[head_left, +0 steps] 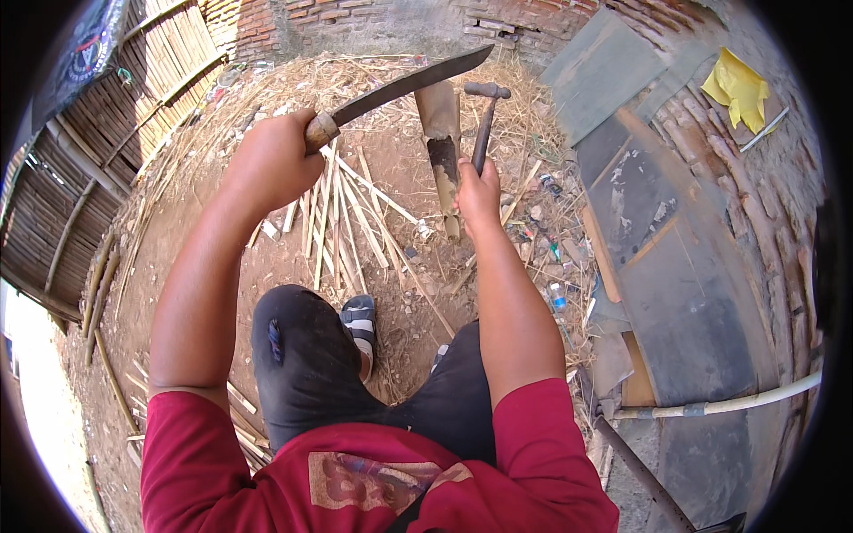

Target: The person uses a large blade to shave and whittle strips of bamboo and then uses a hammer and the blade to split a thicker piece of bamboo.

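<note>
My left hand (273,158) is closed around the wooden handle of a machete (409,82). Its long dark blade slants up and to the right, over the dirt. In my right hand (480,191) is a hammer (484,133), gripped by its dark handle with the head up. A brown, hollow, broken-sided length (442,155) that looks like bamboo stands just left of the hammer. My right fingers overlap its edge; whether they grip it I cannot tell. Below the machete, several thin split bamboo strips (342,213) lie spread on the ground.
Straw and litter cover the dirt toward the brick wall (355,19). A woven bamboo panel (98,155) stands at the left. Dark boards (680,293) lie along the right, with a yellow wrapper (737,87) beyond. A pale pipe (737,398) crosses at the lower right. More strips (244,417) lie beside my leg.
</note>
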Tool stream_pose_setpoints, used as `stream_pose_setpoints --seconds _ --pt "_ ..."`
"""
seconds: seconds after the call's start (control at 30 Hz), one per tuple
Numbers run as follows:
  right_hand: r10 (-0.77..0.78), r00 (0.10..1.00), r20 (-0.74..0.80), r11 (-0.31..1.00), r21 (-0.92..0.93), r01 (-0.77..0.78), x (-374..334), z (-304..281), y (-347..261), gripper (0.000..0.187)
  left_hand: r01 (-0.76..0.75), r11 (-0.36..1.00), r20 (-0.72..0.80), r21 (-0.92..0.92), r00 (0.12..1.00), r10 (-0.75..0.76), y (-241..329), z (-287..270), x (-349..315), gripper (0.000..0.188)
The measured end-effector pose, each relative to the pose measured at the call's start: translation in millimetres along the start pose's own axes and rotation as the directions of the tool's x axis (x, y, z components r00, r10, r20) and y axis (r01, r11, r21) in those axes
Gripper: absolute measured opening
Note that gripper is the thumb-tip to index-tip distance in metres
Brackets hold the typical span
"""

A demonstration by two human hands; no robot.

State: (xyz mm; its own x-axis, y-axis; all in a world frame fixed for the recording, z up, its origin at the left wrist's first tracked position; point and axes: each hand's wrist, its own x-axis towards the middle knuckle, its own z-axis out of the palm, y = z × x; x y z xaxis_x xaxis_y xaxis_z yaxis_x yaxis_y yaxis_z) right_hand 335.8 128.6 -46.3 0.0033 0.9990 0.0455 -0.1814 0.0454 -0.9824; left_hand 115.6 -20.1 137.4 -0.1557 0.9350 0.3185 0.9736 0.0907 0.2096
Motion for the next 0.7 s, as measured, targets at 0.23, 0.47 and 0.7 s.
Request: stream_pose_setpoints --seconds 0.23,0.47,0.7 --pt "-0.096 0.995 -0.008 0.995 0.008 0.096 -11 8 3 0.027 0.045 0.998 0.049 0.046 0.998 -0.048 9 -2 7 0.042" --pt "-0.220 0.971 -0.092 0.969 -0.136 0.206 3 0 17 0.024 0.020 1.000 -0.050 0.019 0.999 -0.019 2 12 20 0.026" --pt "-0.565 0.825 0.019 0.682 -0.552 0.480 -38 -61 -106 0.045 0.000 1.000 0.007 -0.002 1.000 0.000 9 11 19 0.026"
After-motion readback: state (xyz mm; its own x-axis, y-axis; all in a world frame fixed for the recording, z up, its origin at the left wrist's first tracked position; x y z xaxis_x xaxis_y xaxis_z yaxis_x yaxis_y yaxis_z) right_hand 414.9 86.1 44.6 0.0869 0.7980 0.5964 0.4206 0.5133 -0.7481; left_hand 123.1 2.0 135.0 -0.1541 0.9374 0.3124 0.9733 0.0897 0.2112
